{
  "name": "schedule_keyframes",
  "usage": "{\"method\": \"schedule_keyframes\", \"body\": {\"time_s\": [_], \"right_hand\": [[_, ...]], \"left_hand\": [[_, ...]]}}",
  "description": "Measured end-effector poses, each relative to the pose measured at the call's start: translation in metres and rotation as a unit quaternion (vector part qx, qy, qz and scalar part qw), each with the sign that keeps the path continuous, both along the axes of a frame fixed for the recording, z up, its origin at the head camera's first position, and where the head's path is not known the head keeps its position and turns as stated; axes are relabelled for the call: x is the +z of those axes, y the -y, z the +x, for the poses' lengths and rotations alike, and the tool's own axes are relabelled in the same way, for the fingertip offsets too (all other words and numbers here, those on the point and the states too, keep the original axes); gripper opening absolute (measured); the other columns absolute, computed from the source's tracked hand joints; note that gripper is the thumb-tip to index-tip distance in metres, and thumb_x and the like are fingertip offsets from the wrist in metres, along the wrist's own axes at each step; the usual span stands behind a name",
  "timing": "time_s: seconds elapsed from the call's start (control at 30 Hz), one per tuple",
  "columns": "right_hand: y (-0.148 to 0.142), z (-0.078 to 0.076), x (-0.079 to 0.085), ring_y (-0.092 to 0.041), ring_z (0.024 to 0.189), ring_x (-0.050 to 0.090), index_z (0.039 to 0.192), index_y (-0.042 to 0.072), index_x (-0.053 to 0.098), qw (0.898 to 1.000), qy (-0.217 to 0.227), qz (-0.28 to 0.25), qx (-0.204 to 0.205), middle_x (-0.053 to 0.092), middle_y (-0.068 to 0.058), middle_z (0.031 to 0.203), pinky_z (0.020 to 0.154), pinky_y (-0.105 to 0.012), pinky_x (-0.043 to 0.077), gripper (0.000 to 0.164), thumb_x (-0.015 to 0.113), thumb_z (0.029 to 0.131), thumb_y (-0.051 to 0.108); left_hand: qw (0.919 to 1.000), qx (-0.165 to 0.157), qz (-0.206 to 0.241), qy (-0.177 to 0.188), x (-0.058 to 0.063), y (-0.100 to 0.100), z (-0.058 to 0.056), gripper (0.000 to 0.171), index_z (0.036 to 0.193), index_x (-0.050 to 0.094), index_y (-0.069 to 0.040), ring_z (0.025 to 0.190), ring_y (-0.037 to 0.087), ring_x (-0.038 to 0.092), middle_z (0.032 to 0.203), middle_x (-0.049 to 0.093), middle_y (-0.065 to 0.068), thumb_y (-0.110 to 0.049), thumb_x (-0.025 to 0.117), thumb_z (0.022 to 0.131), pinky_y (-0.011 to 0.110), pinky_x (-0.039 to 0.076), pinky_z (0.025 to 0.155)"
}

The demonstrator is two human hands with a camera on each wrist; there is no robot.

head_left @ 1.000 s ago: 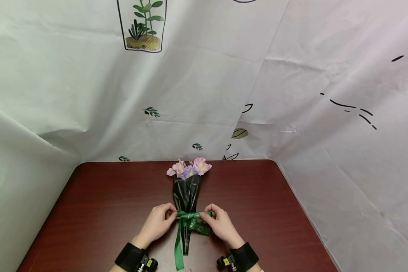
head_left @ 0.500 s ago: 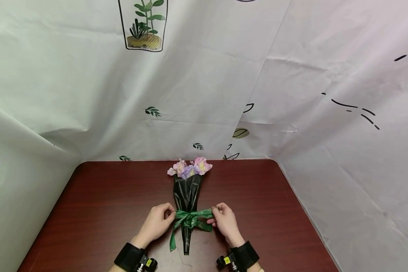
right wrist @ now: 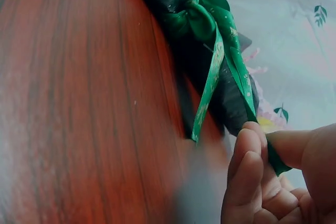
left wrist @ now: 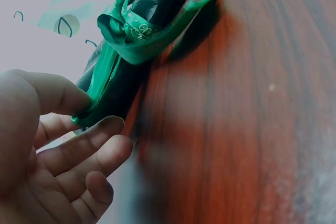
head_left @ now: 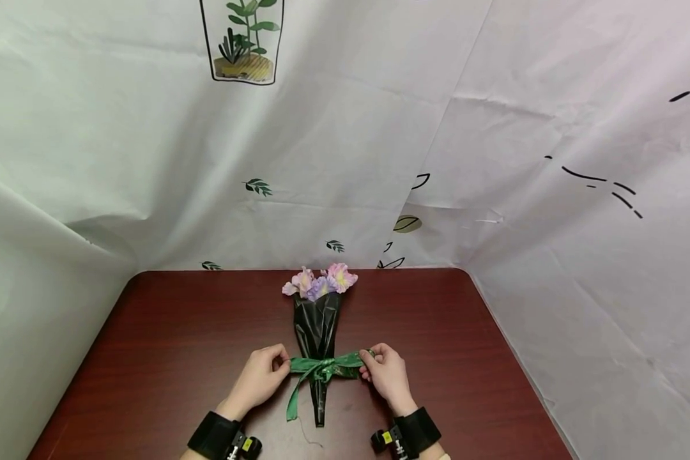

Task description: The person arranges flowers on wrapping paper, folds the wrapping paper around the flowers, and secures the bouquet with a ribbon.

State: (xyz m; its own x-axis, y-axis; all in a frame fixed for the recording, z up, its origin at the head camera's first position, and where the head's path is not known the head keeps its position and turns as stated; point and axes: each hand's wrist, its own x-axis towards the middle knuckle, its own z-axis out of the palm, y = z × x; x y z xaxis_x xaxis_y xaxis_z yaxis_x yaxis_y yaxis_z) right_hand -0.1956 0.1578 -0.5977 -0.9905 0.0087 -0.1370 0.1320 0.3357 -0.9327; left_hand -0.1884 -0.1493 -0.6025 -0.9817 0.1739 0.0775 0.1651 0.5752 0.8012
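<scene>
A bouquet of pink and purple flowers [head_left: 321,285] in a black wrapper [head_left: 315,324] lies on the table, blossoms toward the back. Around its narrow part a green ribbon [head_left: 325,365] is tied in a bow with a knot at the middle. My left hand [head_left: 260,375] pinches the bow's left loop between thumb and index finger, the other fingers loosely bent in the left wrist view. On the other side, my right hand [head_left: 388,374] pinches the ribbon's right part, and a bit of green [right wrist: 277,162] pokes out past the fingers. One ribbon tail [head_left: 292,404] hangs down left of the stem.
The dark red wooden table [head_left: 207,319] has rounded far corners. A white curtain [head_left: 345,140] with printed leaves and plants encloses its back and sides. A thin loose thread [head_left: 309,436] lies near the stem's end. Each wrist wears a black strap [head_left: 214,434] with a small camera.
Both hands have moved apart, the right hand farther, drawing the ribbon outward on both sides. The knot looks tighter. The left tail has become shorter, its end higher up the table.
</scene>
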Motion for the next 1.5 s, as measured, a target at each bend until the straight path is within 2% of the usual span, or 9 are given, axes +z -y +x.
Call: {"method": "schedule_keyframes", "body": {"time_s": [0.27,0.53,0.7,0.83,1.0,1.1,1.2,1.33,1.5], "right_hand": [[-0.009,0.001,-0.007,-0.014,0.064,0.066,0.098,0.009,0.063,0.991,-0.038,0.126,0.012,0.066,-0.001,0.073,0.058,-0.028,0.049,0.016,0.072,0.109,0.015],[-0.016,0.002,-0.008,-0.013,0.052,0.046,0.097,0.012,0.061,0.984,-0.052,0.169,0.026,0.053,0.003,0.067,0.053,-0.026,0.034,0.016,0.071,0.109,0.013],[-0.015,-0.001,-0.005,-0.007,0.054,0.035,0.098,0.014,0.061,0.981,-0.08,0.174,0.028,0.046,0.004,0.073,0.058,-0.026,0.03,0.018,0.072,0.111,0.019],[-0.009,-0.009,0.001,-0.006,0.061,0.042,0.106,0.014,0.066,0.981,-0.117,0.154,0.024,0.053,0.003,0.082,0.063,-0.026,0.035,0.014,0.073,0.111,0.026],[0.002,-0.023,0.005,-0.011,0.071,0.055,0.119,0.012,0.07,0.984,-0.127,0.117,0.039,0.064,0.001,0.09,0.066,-0.028,0.042,0.013,0.073,0.111,0.022],[0.009,-0.031,0.008,-0.012,0.077,0.059,0.12,0.011,0.071,0.988,-0.109,0.092,0.052,0.067,0.001,0.096,0.068,-0.027,0.044,0.015,0.073,0.111,0.023],[0.014,-0.038,0.01,-0.014,0.083,0.061,0.12,0.006,0.071,0.996,-0.062,0.006,0.066,0.07,-0.004,0.1,0.073,-0.028,0.048,0.018,0.071,0.112,0.022],[0.019,-0.043,0.011,-0.017,0.082,0.063,0.121,-0.002,0.069,0.993,-0.002,-0.099,0.071,0.072,-0.008,0.099,0.076,-0.031,0.052,0.023,0.071,0.112,0.019],[0.024,-0.045,0.008,-0.016,0.079,0.059,0.123,-0.002,0.068,0.996,0.001,-0.07,0.06,0.07,-0.006,0.096,0.072,-0.03,0.049,0.025,0.073,0.111,0.02]], "left_hand": [[0.9994,-0.016,-0.019,-0.026,-0.005,0.003,0.003,0.029,0.083,0.066,-0.02,0.062,0.0,0.047,0.073,0.054,-0.013,0.004,0.073,0.097,0.024,0.043,0.061],[0.9981,-0.029,-0.034,-0.042,-0.006,0.005,0.005,0.029,0.084,0.065,-0.016,0.065,0.0,0.046,0.075,0.054,-0.01,0.009,0.073,0.097,0.024,0.042,0.061],[0.9927,-0.038,-0.013,-0.114,-0.018,0.006,0.003,0.022,0.088,0.066,-0.012,0.065,0.0,0.047,0.076,0.055,-0.01,0.006,0.072,0.1,0.025,0.042,0.057],[0.9859,-0.031,0.013,-0.164,-0.032,0.007,-0.002,0.012,0.096,0.069,-0.008,0.065,0.002,0.049,0.079,0.059,-0.008,-0.004,0.07,0.108,0.026,0.042,0.056],[0.9871,-0.014,0.043,-0.154,-0.035,0.001,-0.008,0.007,0.104,0.072,-0.01,0.065,0.004,0.05,0.082,0.062,-0.008,-0.011,0.07,0.111,0.028,0.043,0.058],[0.9901,-0.003,0.048,-0.132,-0.03,-0.005,-0.01,0.004,0.106,0.073,-0.011,0.065,0.005,0.051,0.083,0.062,-0.008,-0.01,0.071,0.11,0.029,0.044,0.059],[0.9944,0.02,0.056,-0.088,-0.017,-0.013,-0.009,0.006,0.104,0.073,-0.01,0.069,0.004,0.055,0.085,0.064,-0.01,-0.013,0.074,0.109,0.028,0.047,0.063],[0.9934,0.054,0.089,-0.048,-0.007,-0.021,-0.01,0.007,0.104,0.075,-0.011,0.073,0.004,0.059,0.087,0.068,-0.009,-0.017,0.077,0.108,0.028,0.051,0.069],[0.9877,0.081,0.106,-0.082,-0.009,-0.027,-0.014,0.007,0.11,0.075,-0.01,0.071,0.007,0.06,0.088,0.069,-0.005,-0.009,0.079,0.104,0.027,0.048,0.065]]}}
